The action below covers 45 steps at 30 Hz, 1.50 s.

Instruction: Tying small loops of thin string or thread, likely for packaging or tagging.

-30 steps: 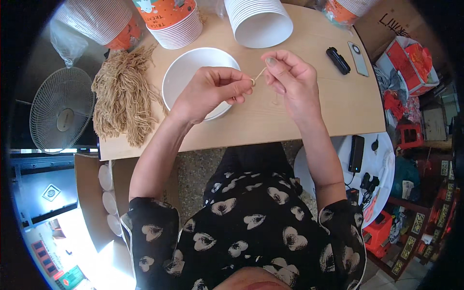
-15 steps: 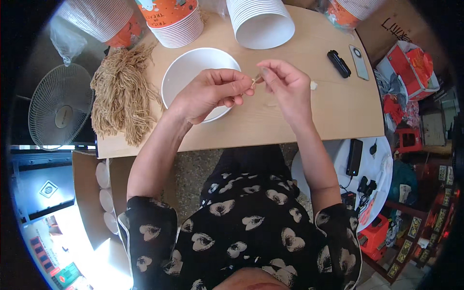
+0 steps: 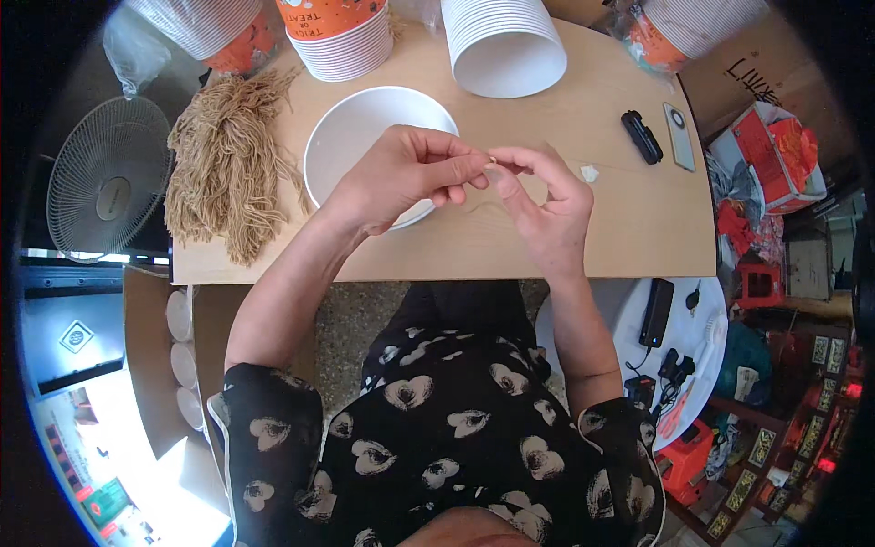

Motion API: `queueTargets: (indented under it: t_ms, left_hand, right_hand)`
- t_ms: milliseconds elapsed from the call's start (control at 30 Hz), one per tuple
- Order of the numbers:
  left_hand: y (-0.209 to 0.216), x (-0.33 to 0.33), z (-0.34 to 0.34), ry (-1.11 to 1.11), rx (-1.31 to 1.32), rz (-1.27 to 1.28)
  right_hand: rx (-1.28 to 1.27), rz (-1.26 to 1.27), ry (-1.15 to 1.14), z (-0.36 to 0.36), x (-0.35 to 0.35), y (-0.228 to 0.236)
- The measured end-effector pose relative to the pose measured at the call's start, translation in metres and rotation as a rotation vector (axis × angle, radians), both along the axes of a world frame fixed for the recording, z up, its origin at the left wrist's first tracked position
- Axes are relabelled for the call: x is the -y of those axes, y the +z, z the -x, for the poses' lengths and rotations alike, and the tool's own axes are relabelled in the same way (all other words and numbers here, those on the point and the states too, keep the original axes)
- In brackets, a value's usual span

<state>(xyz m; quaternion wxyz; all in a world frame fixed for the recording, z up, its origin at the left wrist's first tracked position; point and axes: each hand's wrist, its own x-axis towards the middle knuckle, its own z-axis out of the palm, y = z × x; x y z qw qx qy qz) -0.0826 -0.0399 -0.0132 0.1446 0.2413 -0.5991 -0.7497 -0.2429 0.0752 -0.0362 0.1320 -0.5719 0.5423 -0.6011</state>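
A: Hands. Left hand [image 3: 406, 178] over the near rim of the white bowl [image 3: 351, 137], fingers curled, thumb and forefinger pinched together. Right hand [image 3: 547, 205] just beside it, thumb and forefinger also pinched. The two pinches meet at one spot above the table [image 3: 565, 118].

B: What's in the pinch?

A: A thin tan string [image 3: 481, 208]. Only a faint loop of it shows, sagging below the fingertips; its ends are too fine to trace. Both hands are clamped on it where the tips touch.

B: Surroundings?

A: Bundle of tan cord [image 3: 223, 173] lies to the left of the bowl, touching the table's left part. Stacks of paper cups along the far edge: a white stack on its side [image 3: 501, 41], an orange-printed stack [image 3: 342, 36], a ribbed stack far left [image 3: 205, 27]. To the right, a small black gadget [image 3: 642, 137] and a flat phone [image 3: 679, 135], near each other, well apart from the hands. A tiny white scrap [image 3: 590, 172] lies just beside the right hand. A fan [image 3: 105, 182] stands off the table's left side.
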Motion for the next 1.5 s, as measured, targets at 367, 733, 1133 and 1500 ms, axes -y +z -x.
queueTargets:
  t_ms: [367,733,1133,1500]
  left_hand:
    - [-0.01,-0.002,0.003,0.013,-0.12,-0.046]
    - [-0.005,-0.013,0.006,0.057,-0.065,0.225]
    - [-0.003,-0.008,0.006,0.023,-0.062,0.138]
    - [0.005,-0.007,0.007,-0.043,-0.05,0.164]
  right_hand:
    - [0.485,-0.051,-0.017,0.001,-0.006,-0.004]
    - [0.504,-0.293,0.159,0.006,-0.004,-0.011]
    - [0.951,-0.059,0.308,0.01,-0.009,-0.023]
    - [0.306,-0.326,0.199,0.025,-0.024,-0.017]
